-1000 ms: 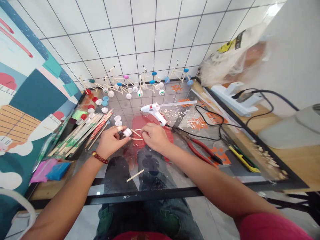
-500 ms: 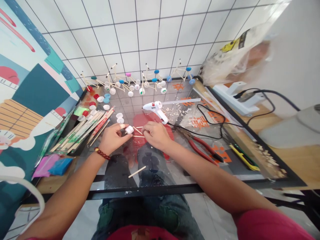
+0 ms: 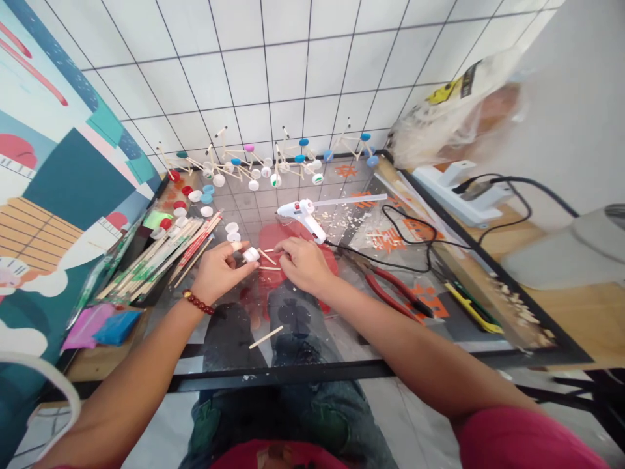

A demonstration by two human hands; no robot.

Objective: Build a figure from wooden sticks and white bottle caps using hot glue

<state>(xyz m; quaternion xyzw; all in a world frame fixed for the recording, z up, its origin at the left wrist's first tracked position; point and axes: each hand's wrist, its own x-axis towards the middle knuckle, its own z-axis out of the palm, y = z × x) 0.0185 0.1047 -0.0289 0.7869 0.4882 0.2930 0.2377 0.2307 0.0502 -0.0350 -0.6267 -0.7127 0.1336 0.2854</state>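
Near the middle of the black-framed glass worktop point(image 3: 293, 376), the left hand point(image 3: 219, 271) is half closed, its fingertips pinching a small white plastic bottle cap point(image 3: 250, 255); one finger is wrapped in a pale plaster point(image 3: 237, 246). The right hand point(image 3: 303, 264) curls low just beside it, close to two thin wooden sticks point(image 3: 269, 268) lying over a red patch; whether it has hold of one, the view does not settle. Just beyond the right hand lies a white hot glue gun point(image 3: 300, 213), its black cord point(image 3: 390, 264) trailing across the glass past red-handled pliers point(image 3: 393, 293). The likeliest trouble is that the smooth glass lets the thin sticks skid at a light touch, and the wrapped finger may lose its grip on the little cap. A careless reach could also catch the cord and drag the gun, or bring skin against its nozzle, which may be hot.
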